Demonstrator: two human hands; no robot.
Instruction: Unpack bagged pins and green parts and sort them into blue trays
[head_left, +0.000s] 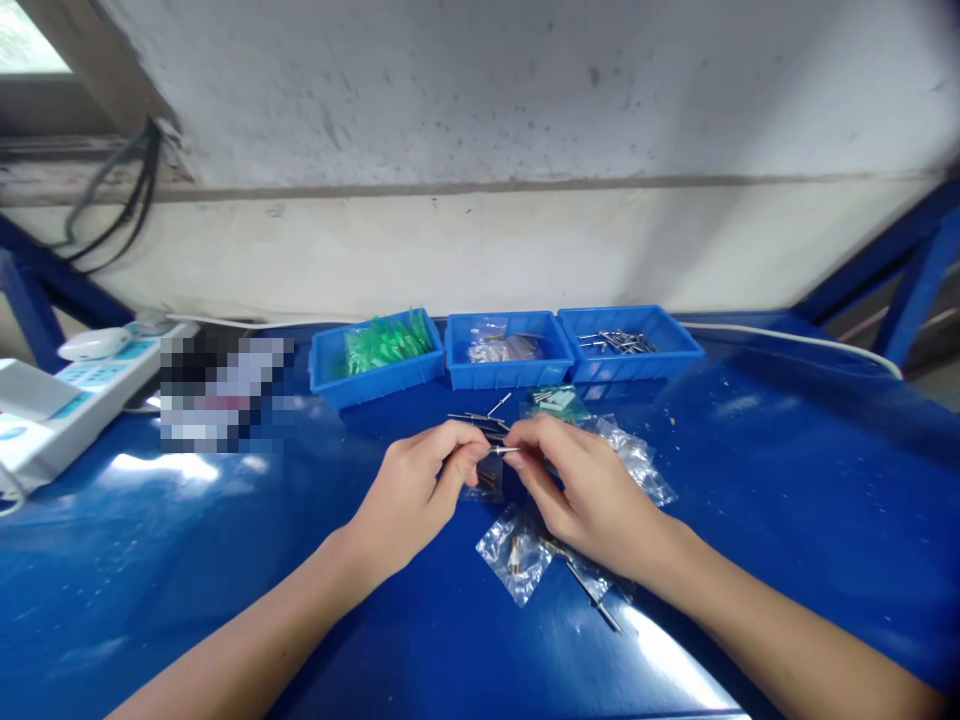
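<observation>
Between the fingertips of both my hands is a thin silver metal pin [504, 450] with a thicker collar, held level above the table. My left hand [416, 485] pinches its left end, and my right hand [581, 485] pinches the right end. Just beyond the fingers lie several loose metal pins [480, 416]. A small clear bag [514, 553] with brass-coloured pieces lies below my right hand, close to a longer metal pin [596, 600]. Right of that hand are crumpled clear bags [637, 460], partly hidden by it. Behind it sits a greenish packet [559, 402].
Three blue bins stand along the wall: a left bin [375, 388] with green bags, a middle bin [510, 376] with clear bags, a right bin [637, 367] with metal pins. A white power strip [97, 390] and a blurred-out object [225, 395] are at left on the blue table [187, 580].
</observation>
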